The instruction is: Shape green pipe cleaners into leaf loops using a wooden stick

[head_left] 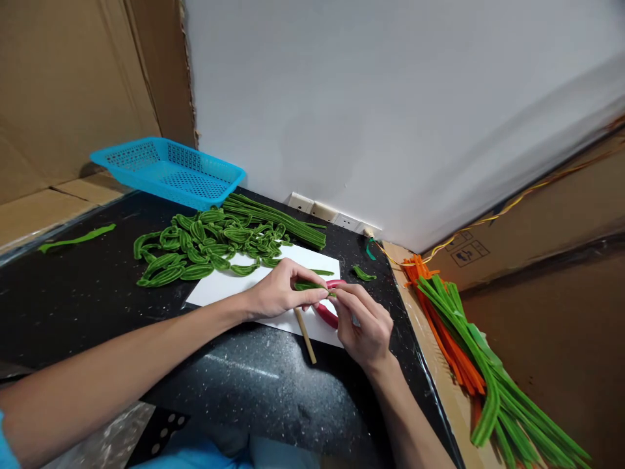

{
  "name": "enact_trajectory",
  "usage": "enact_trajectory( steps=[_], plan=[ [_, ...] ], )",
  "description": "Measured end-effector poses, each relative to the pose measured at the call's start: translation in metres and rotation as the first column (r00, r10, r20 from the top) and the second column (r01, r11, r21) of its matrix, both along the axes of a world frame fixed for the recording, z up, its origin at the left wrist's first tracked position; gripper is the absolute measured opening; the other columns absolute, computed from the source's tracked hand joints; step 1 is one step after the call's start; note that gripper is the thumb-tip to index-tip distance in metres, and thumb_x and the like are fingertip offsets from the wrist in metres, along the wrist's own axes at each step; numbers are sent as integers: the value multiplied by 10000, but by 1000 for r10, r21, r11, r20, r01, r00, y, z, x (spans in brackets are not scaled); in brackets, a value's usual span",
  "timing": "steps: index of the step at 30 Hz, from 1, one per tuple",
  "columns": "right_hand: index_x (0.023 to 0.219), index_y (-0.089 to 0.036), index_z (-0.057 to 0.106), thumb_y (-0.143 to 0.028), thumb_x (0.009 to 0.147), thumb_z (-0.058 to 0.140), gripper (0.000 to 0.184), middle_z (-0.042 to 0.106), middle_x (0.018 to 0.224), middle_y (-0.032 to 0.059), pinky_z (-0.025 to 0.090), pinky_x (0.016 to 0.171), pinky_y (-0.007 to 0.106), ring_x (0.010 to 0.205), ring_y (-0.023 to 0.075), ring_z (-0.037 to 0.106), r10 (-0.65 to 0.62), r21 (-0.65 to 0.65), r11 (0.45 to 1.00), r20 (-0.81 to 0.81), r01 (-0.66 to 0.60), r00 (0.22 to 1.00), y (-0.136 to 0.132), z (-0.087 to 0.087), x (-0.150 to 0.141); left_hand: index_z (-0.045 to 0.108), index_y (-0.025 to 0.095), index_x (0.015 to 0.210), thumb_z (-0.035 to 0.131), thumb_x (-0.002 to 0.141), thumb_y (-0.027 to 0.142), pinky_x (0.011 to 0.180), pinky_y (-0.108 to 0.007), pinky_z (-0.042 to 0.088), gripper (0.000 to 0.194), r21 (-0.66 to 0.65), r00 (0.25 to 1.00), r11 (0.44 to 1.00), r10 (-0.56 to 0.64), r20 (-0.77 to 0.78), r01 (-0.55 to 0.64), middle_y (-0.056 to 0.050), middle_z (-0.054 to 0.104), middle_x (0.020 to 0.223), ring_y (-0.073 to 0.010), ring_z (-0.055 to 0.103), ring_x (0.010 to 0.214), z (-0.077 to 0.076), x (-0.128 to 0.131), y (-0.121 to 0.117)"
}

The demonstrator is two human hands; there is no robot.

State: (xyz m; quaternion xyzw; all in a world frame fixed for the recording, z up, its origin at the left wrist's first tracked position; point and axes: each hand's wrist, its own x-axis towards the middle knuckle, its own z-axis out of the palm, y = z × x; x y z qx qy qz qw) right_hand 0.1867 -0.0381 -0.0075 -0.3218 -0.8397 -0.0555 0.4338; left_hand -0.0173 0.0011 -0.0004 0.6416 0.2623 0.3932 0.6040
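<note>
My left hand (288, 286) pinches a short green pipe cleaner (306, 285) above a white sheet (215, 288). At its tip, the fingers of my right hand (364, 319) are closed on the same piece. Partly hidden behind my hands lies a tool with red handles (328, 316). A thin tan stick (305, 335) rests across the sheet's near edge. Left of my hands is a pile of looped green pipe cleaners (209, 241), shaped like leaves. One single leaf shape (364, 273) lies on the black table to the right.
A blue basket (170, 189) stands at the back left, beside a bundle of straight dark green pipe cleaners (278, 218). A green strip (78, 238) lies far left. Bright green (517, 391) and orange pipe cleaners (452, 345) lie on cardboard at right. Wall sockets (325, 212) line the back.
</note>
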Motion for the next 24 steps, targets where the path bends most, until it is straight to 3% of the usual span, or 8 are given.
enact_trajectory(
  steps=[5,9,14,16,17,19,22,24],
  plan=[
    [928,-182,715,-142,994,585,151,708,874,78,498,689,301,773,180,647,-12,-342,937,-241,-73,970,-2,2,-9,831,106,933,743,867,215,573,-222,455,155,304,983,943,169,-77,-138,-71,777,779,-143,652,669,2,-1,-1],
    [806,-163,720,-349,956,684,241,572,655,2,334,516,252,561,111,457,-144,-719,606,-518,-339,843,4,0,-11,807,127,922,684,916,156,570,-232,453,127,597,947,786,295,-129,-164,-63,754,791,-145,646,685,-1,-3,-1],
    [634,-130,644,-383,771,819,337,352,498,-83,90,442,230,453,41,161,-355,-780,142,-615,-609,704,10,3,-7,741,100,925,497,998,66,645,-309,512,257,980,924,156,342,-169,122,-90,692,752,-182,614,673,-7,-6,-1],
    [645,-129,644,-399,766,824,346,354,489,-92,90,428,225,445,35,136,-344,-781,66,-603,-621,720,10,8,-5,735,92,937,483,1006,67,649,-326,512,262,987,920,65,358,-161,147,-94,694,752,-191,608,666,-8,-5,-3],
    [664,-133,646,-421,786,813,354,350,484,-97,108,420,221,437,37,142,-325,-785,71,-601,-615,730,10,10,-5,739,91,952,490,1005,74,646,-320,509,255,988,922,114,360,-141,107,-93,698,756,-189,612,672,-8,-5,-4],
    [702,-146,649,-472,851,764,376,358,485,-96,170,409,214,422,50,197,-280,-812,193,-584,-551,762,9,12,-5,757,104,975,532,991,93,643,-297,502,225,931,920,363,375,-116,-31,-89,718,782,-179,630,692,-8,-3,-5],
    [890,-154,705,-451,960,668,308,598,687,-3,351,474,219,513,90,443,-190,-744,608,-476,-278,859,6,11,-2,798,139,947,661,950,202,644,-273,500,150,603,910,765,388,-149,-227,-80,766,837,-173,668,724,-4,-1,-6],
    [1084,-170,709,-363,1006,628,223,689,940,57,445,571,236,632,110,554,-106,-549,829,-343,-108,933,5,8,2,814,134,925,722,912,281,610,-263,498,174,382,929,886,339,-150,-261,-80,780,826,-174,673,695,-1,-1,-4]
  ],
)
